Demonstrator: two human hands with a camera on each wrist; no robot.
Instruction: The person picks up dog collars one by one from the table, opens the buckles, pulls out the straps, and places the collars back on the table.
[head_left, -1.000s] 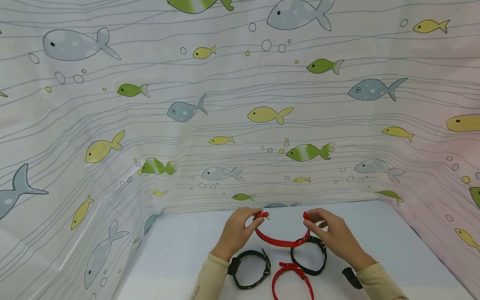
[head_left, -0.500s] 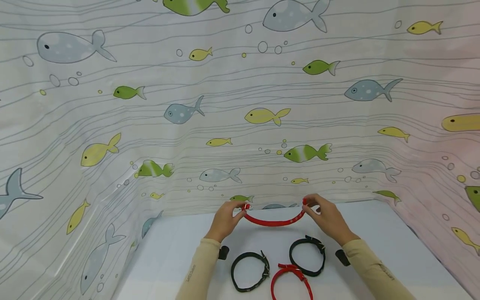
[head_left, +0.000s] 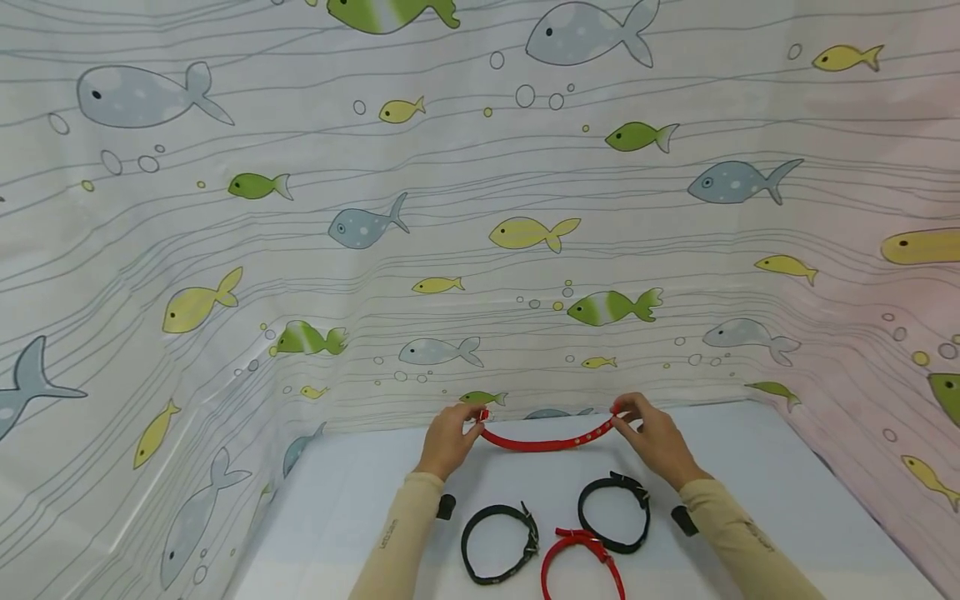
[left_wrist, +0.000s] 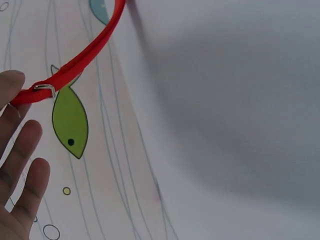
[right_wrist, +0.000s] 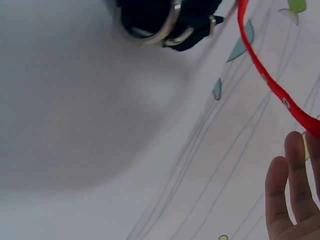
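A red collar hangs in a shallow curve between the two hands, above the far part of the table. My left hand pinches its buckle end; the metal buckle shows in the left wrist view beside the thumb. My right hand pinches the other end, near the strap's metal-ringed holes. In the right wrist view the fingertips at that end are partly cut off by the frame edge. Nearer on the table lie a black collar at left, another black collar at right, and a second red collar between them.
The white table carries the collars. A curtain printed with fish stands behind it and along both sides. Dark wrist cameras sit at the person's sleeves.
Both hands have moved up and away from the body, spreading the red collar wider and flatter. It no longer overlaps the right black collar in the head view. Over the last half second little moved.
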